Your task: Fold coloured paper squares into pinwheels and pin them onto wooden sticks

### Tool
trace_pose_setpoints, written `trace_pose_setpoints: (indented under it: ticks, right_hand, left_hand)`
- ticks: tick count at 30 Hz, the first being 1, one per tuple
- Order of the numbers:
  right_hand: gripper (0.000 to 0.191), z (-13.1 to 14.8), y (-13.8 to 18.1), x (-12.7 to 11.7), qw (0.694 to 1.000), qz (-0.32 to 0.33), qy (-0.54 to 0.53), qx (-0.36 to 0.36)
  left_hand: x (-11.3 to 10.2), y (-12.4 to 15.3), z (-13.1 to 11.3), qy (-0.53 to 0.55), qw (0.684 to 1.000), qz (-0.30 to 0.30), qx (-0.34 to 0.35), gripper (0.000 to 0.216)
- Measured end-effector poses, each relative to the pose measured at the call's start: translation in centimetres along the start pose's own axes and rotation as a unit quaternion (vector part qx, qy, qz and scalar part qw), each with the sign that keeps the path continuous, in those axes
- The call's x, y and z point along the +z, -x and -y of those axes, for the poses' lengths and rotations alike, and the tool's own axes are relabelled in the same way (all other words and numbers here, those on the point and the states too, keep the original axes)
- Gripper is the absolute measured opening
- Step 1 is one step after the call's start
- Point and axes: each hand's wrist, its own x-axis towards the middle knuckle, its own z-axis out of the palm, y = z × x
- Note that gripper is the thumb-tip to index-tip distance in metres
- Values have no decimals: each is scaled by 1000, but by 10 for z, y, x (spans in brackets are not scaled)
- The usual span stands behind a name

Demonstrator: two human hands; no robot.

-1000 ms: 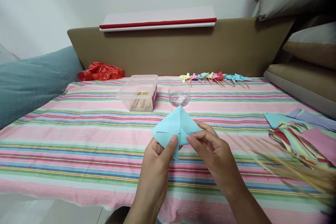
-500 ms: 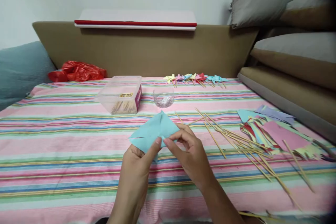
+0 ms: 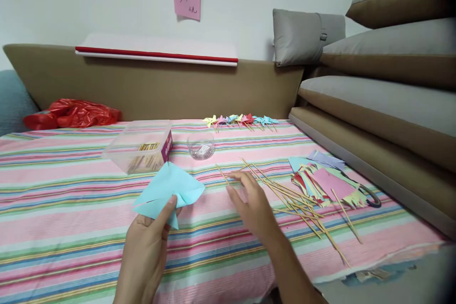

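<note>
My left hand (image 3: 151, 232) pinches a light blue paper square (image 3: 167, 187) between thumb and fingers. The paper has slits cut in from its corners, and one part is folded to the middle under my thumb. My right hand (image 3: 252, 204) is off the paper, thumb and index finger apart, with nothing visible between them. Its fingertips are nearest to a thin wooden stick (image 3: 221, 172) that appears to lie on the cloth. A loose pile of wooden sticks (image 3: 295, 199) lies right of that hand.
On the striped cloth (image 3: 71, 209) stand a clear plastic box (image 3: 137, 140) of sticks and a round clear container (image 3: 201, 147). Several paper pinwheels (image 3: 245, 120) lie at the back. Cut paper pieces (image 3: 326, 183) and scissors (image 3: 372, 195) are at right, beside stacked cushions (image 3: 384, 114).
My right hand has let go of the blue paper and moved right towards the sticks. My left hand keeps its hold on the paper. The view has turned rightward and up.
</note>
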Motion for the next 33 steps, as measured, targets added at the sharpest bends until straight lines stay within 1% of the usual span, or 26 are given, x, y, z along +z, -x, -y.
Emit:
trace_pose_setpoints:
  ticks: [2,3,5,6,7,8,10,11,12,15,18,19,20,22,23,24,28,30,33]
  right_hand:
    - [36,-21,6,-33,998,32,62,8]
    - [45,-33,14,-51,995,46,89,19]
    - [59,-59,34,-84,988,61,135,37]
    - [60,-71,45,-97,985,64,153,42]
    - [57,-83,57,-108,981,60,178,40]
    - [50,-93,67,-116,970,51,236,13]
    - [30,-107,80,-124,954,40,297,-17]
    - [22,-111,83,-125,948,34,314,-26]
    - [20,-113,83,-124,946,27,322,-28]
    - [27,-115,71,-117,939,-8,344,-22]
    - [35,-116,52,-105,925,-58,376,11]
    - [42,-117,47,-100,919,-67,387,26]
    - [55,-118,42,-95,914,-67,399,42]
    - [82,-119,35,-85,902,-48,423,69]
    - [87,-119,32,-80,896,-34,435,80]
    - [83,-118,30,-76,890,-21,447,90]
    - [45,-115,24,-65,862,1,491,126]
    - [36,-113,21,-60,849,3,507,151]
    - [29,-112,15,-51,836,2,516,189]
  left_hand:
    - [-2,-2,-5,14,1000,-14,-4,39]
    - [-4,-3,-7,19,1000,-18,-5,42]
    - [-6,-4,-9,25,999,-21,-6,43]
    - [-8,-4,-10,25,999,-21,-8,42]
    - [-10,-5,-11,25,999,-19,-10,41]
    - [-11,-5,-12,25,999,-20,-10,41]
    - [-14,-6,-12,27,999,-20,-8,38]
    - [-14,-7,-13,29,999,-21,-5,37]
    - [-15,-7,-12,33,999,-22,-2,36]
    - [-13,-7,-11,37,999,-21,-7,35]
    - [-10,-5,-10,40,999,-15,-10,34]
    - [-9,-4,-10,43,999,-12,-8,34]
    - [-9,-3,-10,46,999,-9,-6,33]
    - [-9,-2,-10,52,999,-7,-7,36]
    - [-9,-2,-11,55,998,-9,-8,38]
    - [-10,-2,-11,58,998,-11,-10,40]
    - [-14,-3,-10,70,997,-5,-7,34]
    - [-15,-3,-10,74,997,0,-4,32]
    - [-15,-1,-10,78,997,3,-6,30]
